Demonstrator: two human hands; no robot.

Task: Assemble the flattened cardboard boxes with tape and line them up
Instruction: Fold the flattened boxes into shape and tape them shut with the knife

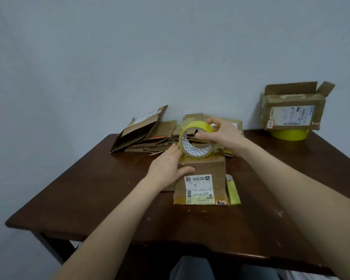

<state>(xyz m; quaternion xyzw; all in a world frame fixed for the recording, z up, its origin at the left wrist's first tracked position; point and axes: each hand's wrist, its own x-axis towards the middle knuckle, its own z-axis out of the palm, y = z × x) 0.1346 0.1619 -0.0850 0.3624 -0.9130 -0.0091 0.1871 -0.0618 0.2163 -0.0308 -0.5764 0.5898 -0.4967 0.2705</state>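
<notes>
Midway across the counter (89, 199), the left hand (166, 166) rests open-fingered against the box (206, 168) while the right hand (220, 134) grips the tape roll (191, 127) standing on the box's top, so taping seems in hand, and next the tape likely needs drawing along the seam.

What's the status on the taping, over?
Right hand grips tape roll at top of small box. Left hand flat against small box, bracing. Flattened boxes behind, not blocking.
</notes>
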